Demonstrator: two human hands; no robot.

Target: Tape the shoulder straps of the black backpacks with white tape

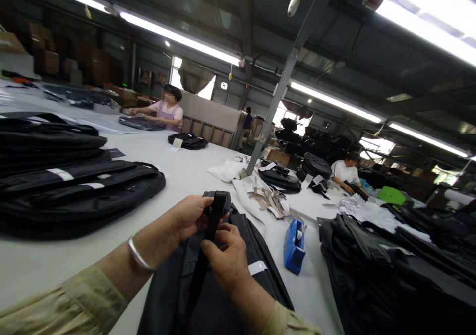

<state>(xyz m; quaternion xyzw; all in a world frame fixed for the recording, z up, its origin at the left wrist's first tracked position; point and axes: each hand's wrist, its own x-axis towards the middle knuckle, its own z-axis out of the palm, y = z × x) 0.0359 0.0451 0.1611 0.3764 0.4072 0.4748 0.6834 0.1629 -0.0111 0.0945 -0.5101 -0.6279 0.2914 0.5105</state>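
Note:
A black backpack (256, 245) lies on the white table in front of me, with a white tag (257, 267) on its right side. Raised above it is a black strap (212, 226), rolled or folded over at its upper end. My left hand (193, 216) grips that upper end between thumb and fingers. Just below, my right hand (228, 255) pinches the same strap, thumb on top. The strap's lower part runs down onto the bag. A silver bangle (139, 255) circles my left wrist. Some fingertips are hidden behind the strap.
A blue tape dispenser (295, 247) stands right of the bag. Stacked black bags lie left (82, 196) and right (390, 270). Paper strips (269, 201) lie by a grey post (275, 106). Two co-workers (169, 109) (345, 172) handle items farther along the table.

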